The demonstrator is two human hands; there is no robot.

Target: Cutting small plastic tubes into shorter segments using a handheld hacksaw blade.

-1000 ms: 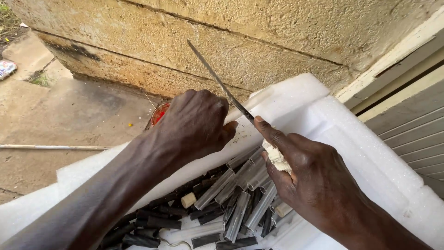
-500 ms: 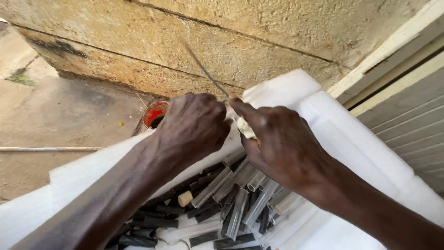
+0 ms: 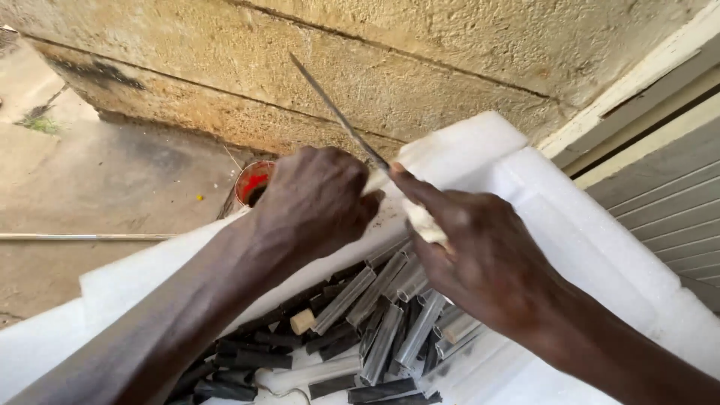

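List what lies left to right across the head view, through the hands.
Thin rod on the ground → red cup → left hand → right hand holding a knife → white foam box wall → ribbed shutter.

The blade (image 3: 337, 112) is thin dull metal, the box (image 3: 585, 240) matt white foam, the strips (image 3: 382, 330) inside it brushed grey metal, the wall (image 3: 420, 60) rough sandy plaster.
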